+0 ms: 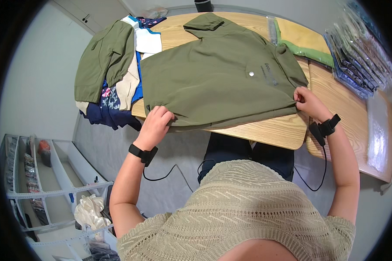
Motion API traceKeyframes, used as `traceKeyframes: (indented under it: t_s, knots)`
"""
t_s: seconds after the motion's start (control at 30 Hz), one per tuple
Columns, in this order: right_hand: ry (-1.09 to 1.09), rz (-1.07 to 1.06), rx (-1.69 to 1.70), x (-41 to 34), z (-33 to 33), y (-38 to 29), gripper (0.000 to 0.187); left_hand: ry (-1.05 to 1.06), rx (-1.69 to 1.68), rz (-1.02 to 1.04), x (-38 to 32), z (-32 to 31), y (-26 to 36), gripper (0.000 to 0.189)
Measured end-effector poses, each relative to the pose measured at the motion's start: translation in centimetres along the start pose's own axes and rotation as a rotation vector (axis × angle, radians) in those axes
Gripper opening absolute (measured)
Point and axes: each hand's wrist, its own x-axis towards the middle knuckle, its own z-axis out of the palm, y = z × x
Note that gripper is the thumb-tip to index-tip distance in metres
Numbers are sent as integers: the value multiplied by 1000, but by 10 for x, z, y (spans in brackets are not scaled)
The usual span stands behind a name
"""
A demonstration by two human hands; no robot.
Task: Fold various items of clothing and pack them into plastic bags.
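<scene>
An olive-green jacket (pixel 209 78) lies spread flat across the wooden table (pixel 274 130), its hem to the left and its collar end to the right. On its right half are dark printed writing and a round white snap button (pixel 251 74). My left hand (pixel 157 119) grips the near edge by the hem corner. At the shoulder end my right hand (pixel 305 99) pinches the same near side between thumb and fingers. A fold of fabric runs between the two hands and hangs slightly past the table's front edge. One sleeve (pixel 204 23) is bent on the far side.
Left of the jacket, a pile of clothes includes another olive garment (pixel 101 62) and a white one (pixel 147 40). Plastic-bagged garments (pixel 359 52) are stacked at far right, near a yellow and green packet (pixel 305 39). A white shelf rack (pixel 58 189) stands lower left.
</scene>
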Motion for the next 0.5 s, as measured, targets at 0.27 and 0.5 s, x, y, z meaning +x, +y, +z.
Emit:
traceKeyframes:
  t_s: [0.27,0.5]
  knots:
    - [81,-88,-173,-7,2,-1,13,290,167,0,11,-15,-9,27]
    - [35,-82,-313,-14,-5,-19,25,326,-131,-320,-23,-2,-29,41]
